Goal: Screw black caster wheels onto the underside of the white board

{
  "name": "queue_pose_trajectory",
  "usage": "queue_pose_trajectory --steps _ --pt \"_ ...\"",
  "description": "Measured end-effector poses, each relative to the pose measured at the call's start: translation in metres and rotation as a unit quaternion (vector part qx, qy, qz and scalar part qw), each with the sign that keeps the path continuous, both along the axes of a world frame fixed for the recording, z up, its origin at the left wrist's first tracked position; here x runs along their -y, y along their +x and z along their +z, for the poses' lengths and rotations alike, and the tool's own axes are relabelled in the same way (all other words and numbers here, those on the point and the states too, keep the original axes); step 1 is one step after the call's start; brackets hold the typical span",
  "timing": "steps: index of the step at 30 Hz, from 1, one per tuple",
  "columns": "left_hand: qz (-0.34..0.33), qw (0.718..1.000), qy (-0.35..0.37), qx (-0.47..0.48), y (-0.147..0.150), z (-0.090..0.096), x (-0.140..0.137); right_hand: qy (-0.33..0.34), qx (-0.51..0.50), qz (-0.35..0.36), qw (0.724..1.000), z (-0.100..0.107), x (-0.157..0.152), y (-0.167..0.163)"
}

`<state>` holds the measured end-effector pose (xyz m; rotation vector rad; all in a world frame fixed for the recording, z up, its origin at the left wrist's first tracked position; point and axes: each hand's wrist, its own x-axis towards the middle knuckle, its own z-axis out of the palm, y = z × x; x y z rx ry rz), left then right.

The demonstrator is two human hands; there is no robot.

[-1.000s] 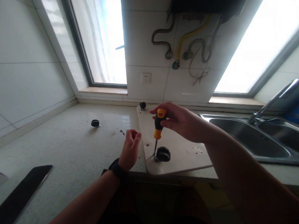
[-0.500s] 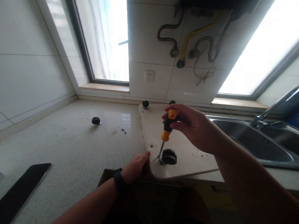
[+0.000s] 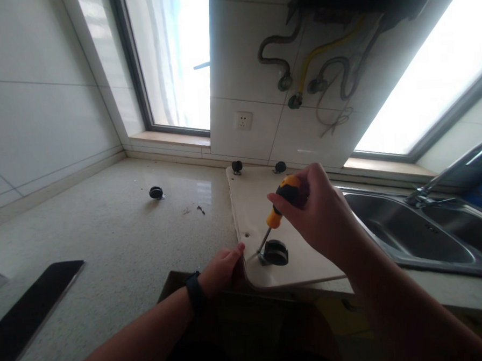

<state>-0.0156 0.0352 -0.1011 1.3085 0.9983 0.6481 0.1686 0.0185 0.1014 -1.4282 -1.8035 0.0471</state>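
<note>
My right hand (image 3: 310, 198) is closed round the yellow and black handle of a screwdriver (image 3: 273, 217). The screwdriver leans, its tip down at the metal plate of a black caster wheel (image 3: 276, 253). That caster sits near the front left corner of a white board (image 3: 302, 271). Gripping the board's left edge is my left hand (image 3: 223, 265), thumb on top and fingers hidden beneath. Two more casters, one at the back left corner (image 3: 236, 167) and another beside it (image 3: 280, 167), stand on the board. A screw hole (image 3: 246, 235) shows near my left thumb.
A loose caster (image 3: 156, 192) and several small screws (image 3: 201, 209) lie on the speckled countertop (image 3: 118, 235). A black flat panel (image 3: 33, 310) rests at the left. To the right is a steel sink (image 3: 400, 226) with a faucet (image 3: 446, 175). Pipes hang on the wall behind.
My right hand has turned round the screwdriver handle, its fingers changing position, and the handle leans further right. The tip stays at the caster plate. My left hand keeps its hold.
</note>
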Motion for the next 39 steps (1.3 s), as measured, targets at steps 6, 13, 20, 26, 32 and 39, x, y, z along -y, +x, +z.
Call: queue_pose_trajectory --steps 6,13,20,26,32,39 --pt "-0.003 1.0 0.001 -0.002 -0.001 -0.002 -0.002 -0.028 0.012 0.044 0.999 0.005 -0.01 0.002" --pt "-0.013 1.0 0.004 0.001 -0.003 0.001 -0.002 -0.221 -0.092 0.381 0.893 0.017 -0.03 0.037" --pt "-0.006 1.0 -0.007 0.01 0.0 -0.002 -0.003 -0.193 -0.11 0.306 0.926 0.014 -0.024 0.021" --pt "-0.004 1.0 -0.006 0.014 -0.002 -0.003 -0.003 -0.089 -0.089 0.117 0.985 0.004 -0.02 0.01" --pt "0.005 1.0 0.0 0.008 -0.002 -0.005 -0.006 -0.024 -0.025 0.038 0.999 0.005 -0.016 -0.001" --pt "-0.01 1.0 0.001 0.003 -0.003 -0.003 -0.009 -0.01 -0.007 0.079 0.997 0.007 -0.021 -0.003"
